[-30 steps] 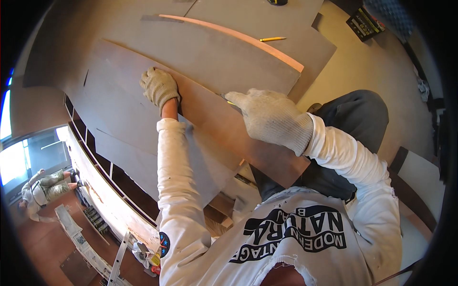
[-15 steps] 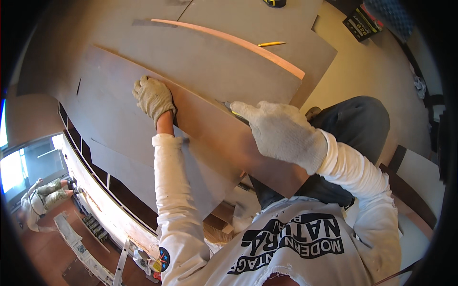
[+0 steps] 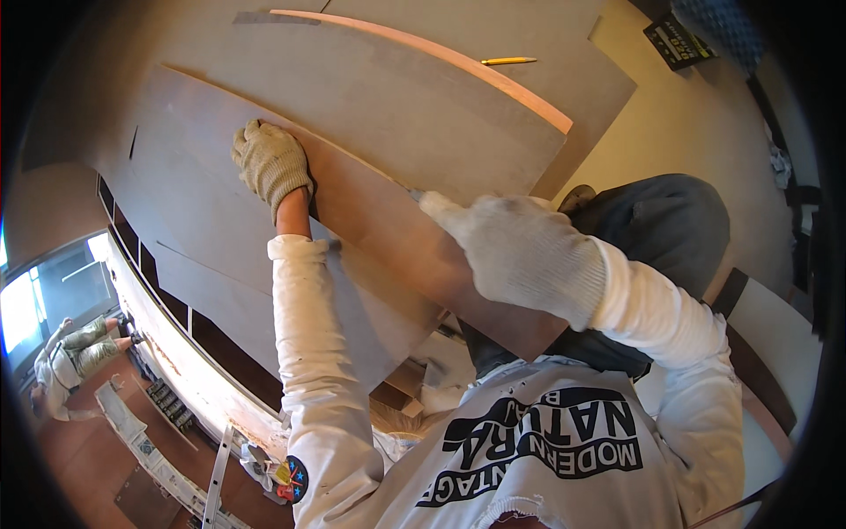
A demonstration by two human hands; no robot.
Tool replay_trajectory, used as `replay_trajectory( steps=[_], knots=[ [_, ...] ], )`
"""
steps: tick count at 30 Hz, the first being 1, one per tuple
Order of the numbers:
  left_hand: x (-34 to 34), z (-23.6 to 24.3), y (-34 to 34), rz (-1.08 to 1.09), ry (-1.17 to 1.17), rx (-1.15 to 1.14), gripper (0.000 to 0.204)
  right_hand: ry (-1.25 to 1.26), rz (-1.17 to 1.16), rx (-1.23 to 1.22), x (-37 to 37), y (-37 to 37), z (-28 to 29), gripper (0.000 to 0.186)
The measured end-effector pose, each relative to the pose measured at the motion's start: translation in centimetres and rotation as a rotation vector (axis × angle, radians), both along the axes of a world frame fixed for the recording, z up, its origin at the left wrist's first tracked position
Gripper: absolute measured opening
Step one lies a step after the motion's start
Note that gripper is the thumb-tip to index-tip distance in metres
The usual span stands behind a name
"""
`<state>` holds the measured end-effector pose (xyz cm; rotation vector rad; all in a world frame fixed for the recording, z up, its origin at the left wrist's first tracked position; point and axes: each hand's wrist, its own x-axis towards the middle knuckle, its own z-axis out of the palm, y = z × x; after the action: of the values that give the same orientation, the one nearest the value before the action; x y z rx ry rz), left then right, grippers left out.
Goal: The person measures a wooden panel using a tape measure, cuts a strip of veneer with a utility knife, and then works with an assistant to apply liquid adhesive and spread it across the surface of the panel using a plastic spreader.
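on grey boards, gloved hands press a curved brown panel.

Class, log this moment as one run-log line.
left hand: pressing brown board | right hand: tool at board edge | pencil: on grey sheet

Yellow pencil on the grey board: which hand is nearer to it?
Right. The right hand lies below the yellow pencil, mid-board; the left hand presses the brown strip farther left.

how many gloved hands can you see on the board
2: the left hand presses flat on the brown board near its upper edge; the right hand lies further right along it, fingers at that edge, possibly holding a hidden tool.
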<state>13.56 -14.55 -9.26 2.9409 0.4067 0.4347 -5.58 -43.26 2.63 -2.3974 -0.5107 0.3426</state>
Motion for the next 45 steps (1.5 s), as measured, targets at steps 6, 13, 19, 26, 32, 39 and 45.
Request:
replay_trajectory(
  steps=[6, 13, 19, 26, 32, 39, 45],
  knots=[
    [0.1, -0.7, 0.9, -0.003, -0.016, -0.007, 0.037, 0.294, 0.068, -0.279, -4.0, -3.4, 3.6, 0.053],
    [0.2, -0.5, 0.7, -0.016, -0.031, 0.007, 0.037, 0.42, -0.033, -0.442, -7.6, -8.0, 7.7, 0.061],
    [-0.6, 0.6, -0.2, 0.045, 0.012, 0.009, 0.036, -0.089, -0.461, -0.014, -4.3, -9.8, 9.0, 0.042],
    [-5.9, 1.4, 3.3, 0.136, -0.164, -0.252, 0.052, -0.087, -0.662, -0.021, 4.5, -10.6, -1.7, 0.034],
    [-18.3, 4.6, 1.1, 0.161, 0.23, -0.259, 0.057, -0.177, -0.541, 0.02, 2.9, -9.7, -3.9, 0.025],
    [-24.0, 0.1, 0.1, 0.186, 0.162, -0.438, 0.05, -0.159, -0.464, -0.105, 2.4, -7.9, -4.6, 0.023],
    [-24.8, 2.5, -2.5, 0.324, 0.058, -1.188, 0.043, 0.05, -0.615, 0.019, 5.7, -10.8, -6.7, 0.027]
  ],
)
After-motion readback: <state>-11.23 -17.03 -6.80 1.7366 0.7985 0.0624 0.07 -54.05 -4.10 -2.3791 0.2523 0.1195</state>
